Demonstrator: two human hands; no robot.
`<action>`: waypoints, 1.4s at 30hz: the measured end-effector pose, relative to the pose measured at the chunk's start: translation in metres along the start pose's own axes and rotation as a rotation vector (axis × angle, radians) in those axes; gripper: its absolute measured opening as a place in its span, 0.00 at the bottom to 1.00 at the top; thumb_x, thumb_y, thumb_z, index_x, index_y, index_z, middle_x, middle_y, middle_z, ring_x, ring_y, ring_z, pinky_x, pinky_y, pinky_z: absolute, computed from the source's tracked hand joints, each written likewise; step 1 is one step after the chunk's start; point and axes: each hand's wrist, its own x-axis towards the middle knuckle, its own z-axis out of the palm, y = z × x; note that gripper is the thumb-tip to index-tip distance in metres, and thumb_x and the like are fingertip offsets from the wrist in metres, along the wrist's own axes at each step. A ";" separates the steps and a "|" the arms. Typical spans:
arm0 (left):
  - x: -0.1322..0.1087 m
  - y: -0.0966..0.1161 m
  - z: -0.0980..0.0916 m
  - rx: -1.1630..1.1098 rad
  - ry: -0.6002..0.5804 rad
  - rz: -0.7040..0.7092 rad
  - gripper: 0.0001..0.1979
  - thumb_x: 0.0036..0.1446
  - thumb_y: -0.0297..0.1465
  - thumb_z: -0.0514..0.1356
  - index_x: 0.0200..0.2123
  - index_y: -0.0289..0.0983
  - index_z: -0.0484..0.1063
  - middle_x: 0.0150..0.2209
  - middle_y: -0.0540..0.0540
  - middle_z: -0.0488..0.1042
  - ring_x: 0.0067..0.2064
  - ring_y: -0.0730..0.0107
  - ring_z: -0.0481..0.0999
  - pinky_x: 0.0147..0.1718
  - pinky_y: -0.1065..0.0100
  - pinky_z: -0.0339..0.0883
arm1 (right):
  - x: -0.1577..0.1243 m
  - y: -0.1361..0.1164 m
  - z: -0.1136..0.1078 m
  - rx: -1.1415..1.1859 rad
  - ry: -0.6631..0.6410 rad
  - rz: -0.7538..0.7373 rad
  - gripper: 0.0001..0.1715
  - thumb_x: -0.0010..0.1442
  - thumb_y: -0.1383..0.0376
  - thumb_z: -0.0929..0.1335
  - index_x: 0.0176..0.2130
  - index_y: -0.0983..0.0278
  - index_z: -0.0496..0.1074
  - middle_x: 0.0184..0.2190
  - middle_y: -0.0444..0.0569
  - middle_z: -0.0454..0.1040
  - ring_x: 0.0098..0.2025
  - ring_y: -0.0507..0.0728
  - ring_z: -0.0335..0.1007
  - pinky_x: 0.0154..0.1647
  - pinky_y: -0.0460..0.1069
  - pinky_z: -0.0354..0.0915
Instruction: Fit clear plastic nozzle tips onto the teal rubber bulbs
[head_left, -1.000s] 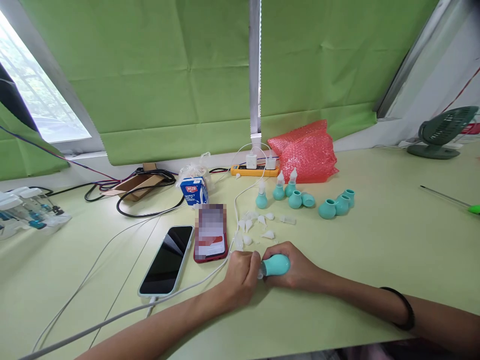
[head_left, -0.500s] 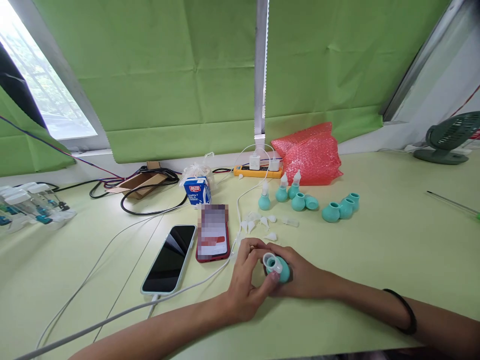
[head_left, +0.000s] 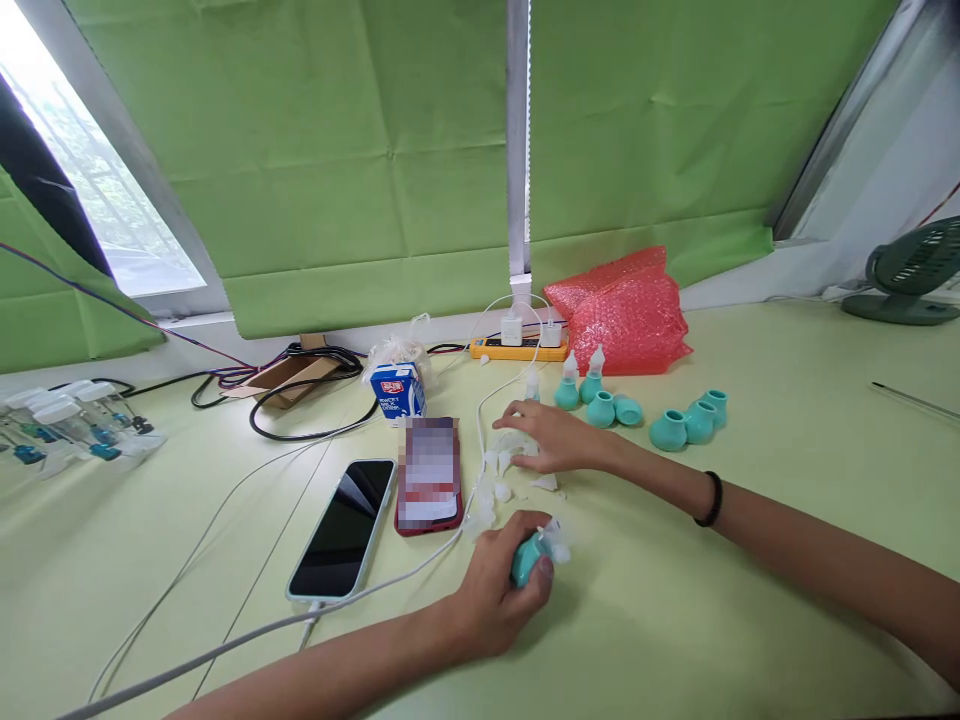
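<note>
My left hand grips a teal rubber bulb with a clear tip at its top, low on the yellow-green table. My right hand reaches forward, palm down, fingers spread over a scatter of small clear plastic tips. Behind it stand several teal bulbs, some with clear tips fitted, and a further group of bulbs to the right.
A black phone on a white cable and a red phone lie left of my hands. A milk carton, an orange power strip, pink bubble wrap, black cables and a fan stand farther back.
My right hand let go of the teal bulb and moved forward onto the clear tips. My left hand took over the bulb and holds it alone.
</note>
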 end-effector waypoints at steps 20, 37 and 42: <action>0.012 -0.001 0.000 -0.239 0.136 -0.245 0.13 0.54 0.39 0.50 0.27 0.34 0.63 0.22 0.51 0.63 0.26 0.74 0.61 0.27 0.72 0.56 | -0.031 -0.006 -0.006 0.099 0.199 -0.027 0.06 0.51 0.68 0.64 0.31 0.69 0.67 0.29 0.52 0.69 0.32 0.54 0.63 0.31 0.49 0.62; 0.014 -0.002 0.002 -0.355 0.068 -0.311 0.17 0.52 0.43 0.50 0.22 0.35 0.60 0.15 0.53 0.62 0.18 0.77 0.58 0.18 0.75 0.53 | -0.042 -0.031 -0.021 1.175 0.016 0.287 0.14 0.39 0.63 0.72 0.28 0.68 0.74 0.25 0.48 0.74 0.27 0.52 0.69 0.30 0.47 0.67; 0.017 0.000 0.002 -0.418 0.086 -0.385 0.14 0.49 0.41 0.54 0.28 0.35 0.61 0.15 0.55 0.61 0.17 0.78 0.58 0.17 0.76 0.53 | -0.043 -0.029 -0.030 0.981 -0.027 0.261 0.15 0.41 0.61 0.71 0.31 0.68 0.75 0.26 0.49 0.75 0.27 0.53 0.69 0.30 0.47 0.67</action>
